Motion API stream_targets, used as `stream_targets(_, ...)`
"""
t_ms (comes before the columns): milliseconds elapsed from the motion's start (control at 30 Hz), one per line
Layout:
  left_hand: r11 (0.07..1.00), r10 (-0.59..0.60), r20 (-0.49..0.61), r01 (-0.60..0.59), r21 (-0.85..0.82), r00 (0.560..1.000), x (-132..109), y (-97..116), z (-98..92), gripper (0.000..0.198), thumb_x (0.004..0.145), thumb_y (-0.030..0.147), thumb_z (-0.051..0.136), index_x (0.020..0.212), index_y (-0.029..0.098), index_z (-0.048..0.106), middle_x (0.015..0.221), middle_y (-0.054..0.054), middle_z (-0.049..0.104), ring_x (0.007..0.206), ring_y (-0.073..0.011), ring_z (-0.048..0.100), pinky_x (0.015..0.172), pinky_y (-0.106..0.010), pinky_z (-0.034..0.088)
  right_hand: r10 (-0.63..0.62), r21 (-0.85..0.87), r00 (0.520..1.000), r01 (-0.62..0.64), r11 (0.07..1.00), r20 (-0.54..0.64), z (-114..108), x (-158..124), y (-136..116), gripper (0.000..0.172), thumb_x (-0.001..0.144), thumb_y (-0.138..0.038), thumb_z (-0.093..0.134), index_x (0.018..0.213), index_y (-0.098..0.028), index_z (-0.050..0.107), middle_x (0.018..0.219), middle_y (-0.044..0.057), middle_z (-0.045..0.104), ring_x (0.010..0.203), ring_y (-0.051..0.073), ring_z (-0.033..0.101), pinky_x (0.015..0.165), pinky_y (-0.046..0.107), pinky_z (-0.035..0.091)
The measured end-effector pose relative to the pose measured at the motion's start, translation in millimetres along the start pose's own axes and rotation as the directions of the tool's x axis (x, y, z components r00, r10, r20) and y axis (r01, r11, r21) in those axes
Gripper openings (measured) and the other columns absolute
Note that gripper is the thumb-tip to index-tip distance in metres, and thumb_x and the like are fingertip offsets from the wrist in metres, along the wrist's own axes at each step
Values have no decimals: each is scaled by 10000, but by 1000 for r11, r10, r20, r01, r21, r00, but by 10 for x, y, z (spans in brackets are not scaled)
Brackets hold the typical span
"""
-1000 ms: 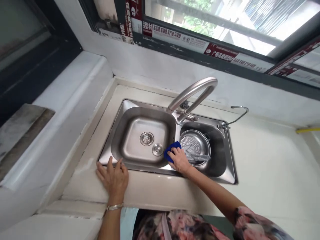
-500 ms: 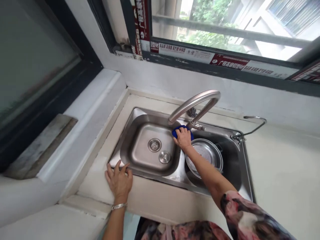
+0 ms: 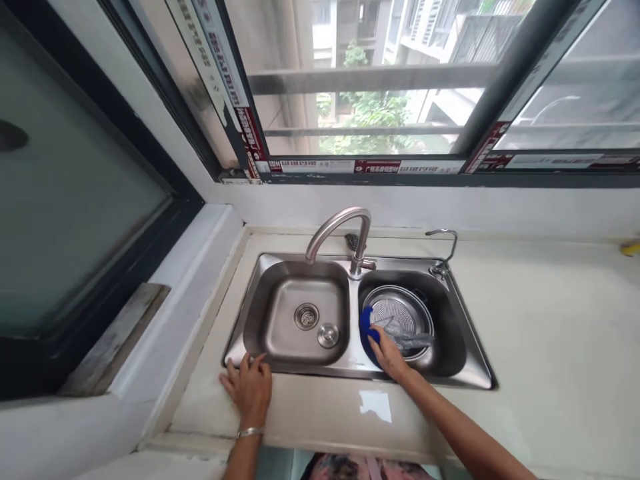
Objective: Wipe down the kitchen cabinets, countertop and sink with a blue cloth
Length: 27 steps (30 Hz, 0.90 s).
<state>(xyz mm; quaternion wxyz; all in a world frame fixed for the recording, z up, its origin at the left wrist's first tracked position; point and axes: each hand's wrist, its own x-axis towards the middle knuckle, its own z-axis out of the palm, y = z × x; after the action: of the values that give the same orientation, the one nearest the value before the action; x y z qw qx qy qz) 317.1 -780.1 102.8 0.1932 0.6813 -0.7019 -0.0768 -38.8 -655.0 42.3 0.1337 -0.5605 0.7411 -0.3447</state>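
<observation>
My right hand (image 3: 389, 353) is closed on a blue cloth (image 3: 369, 333), pressed against the left wall of the right sink basin (image 3: 453, 333). Beside it in that basin sit a round metal strainer (image 3: 390, 310) and a crumpled clear plastic bag (image 3: 413, 340). My left hand (image 3: 250, 387) lies with fingers spread on the front left corner of the steel sink, partly on the countertop. The left basin (image 3: 285, 340) holds a loose drain strainer (image 3: 328, 335) next to its drain (image 3: 306, 317).
A curved faucet (image 3: 340, 220) rises behind the divider, with a dark scrubber (image 3: 352, 241) near its base. A thin tap (image 3: 450, 243) stands at the back right corner. The window frame (image 3: 365, 170) runs behind; a yellow object (image 3: 630, 248) lies at far right.
My right hand has moved the blue cloth from beside the faucet base forward to the right basin's left wall. My left hand stays at the sink corner. The view has tilted up.
</observation>
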Motion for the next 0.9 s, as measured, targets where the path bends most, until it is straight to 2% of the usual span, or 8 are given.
stream_targets(100,816,-42,303,208,-540,952,-106,392,105,317,872,281,521,1055,178,759,1393,-163,634,1414,-341,478,1272,-555,258,87,-90,992,-96,991,-94,-304,-77,-100,288,1000,-380,438,1132,-182,601,891,101,741,783,271,716,709,369,556)
stream_targets(200,534,101,647,508,-676,756,-335,991,257,499,845,484,635,1251,198,680,1288,-184,689,1195,-332,654,1125,-538,471,-17,-147,979,-13,989,-203,-607,-18,-488,226,975,-384,525,1075,-195,600,904,86,729,773,246,698,713,341,533)
stream_targets(300,113,301,883,906,-408,360,-517,1534,359,682,884,660,533,1387,202,578,1239,-177,715,1030,-333,726,997,-569,552,-117,-146,966,84,986,-232,-729,-2,-1020,179,940,-349,573,1049,-207,580,966,89,688,867,237,664,771,333,522)
stream_targets(367,-108,419,872,967,-230,254,-545,1765,379,625,897,651,525,1297,183,631,1204,-152,733,1082,-323,716,1053,-532,533,-152,-145,975,129,981,-162,-687,-64,-1340,172,910,-334,611,1020,-210,569,953,82,655,867,236,630,760,331,514)
stream_targets(500,-180,476,836,961,-212,273,-451,1873,356,550,904,618,531,1059,128,727,1092,-159,763,1181,-329,681,1127,-458,495,-281,-71,956,287,955,84,-569,-279,-1690,262,838,-370,723,1005,-220,588,985,83,660,895,253,620,764,361,535)
stream_targets(600,-225,501,821,958,-180,272,-347,1747,349,656,867,678,540,1119,102,725,1117,-179,761,1192,-348,678,1151,-490,482,-266,108,962,259,960,58,-655,-417,-1602,194,942,-339,636,1100,-228,614,1148,116,677,1047,248,658,887,371,566)
stream_targets(733,-378,352,813,865,-330,464,-124,1499,409,707,912,691,403,1343,178,630,1334,-152,695,1294,-327,628,1119,-506,517,-21,48,961,35,998,-277,-889,-712,-987,144,1036,-276,504,1033,-224,639,1017,97,717,952,220,710,846,339,590)
stream_targets(900,-143,228,704,738,-659,673,435,1329,592,694,927,676,477,1510,299,475,1598,-99,478,1388,-349,541,1073,-516,545,-35,-306,937,-78,949,-349,-923,-1343,-111,209,1027,-368,521,1057,-236,680,1017,110,745,927,282,732,801,435,607)
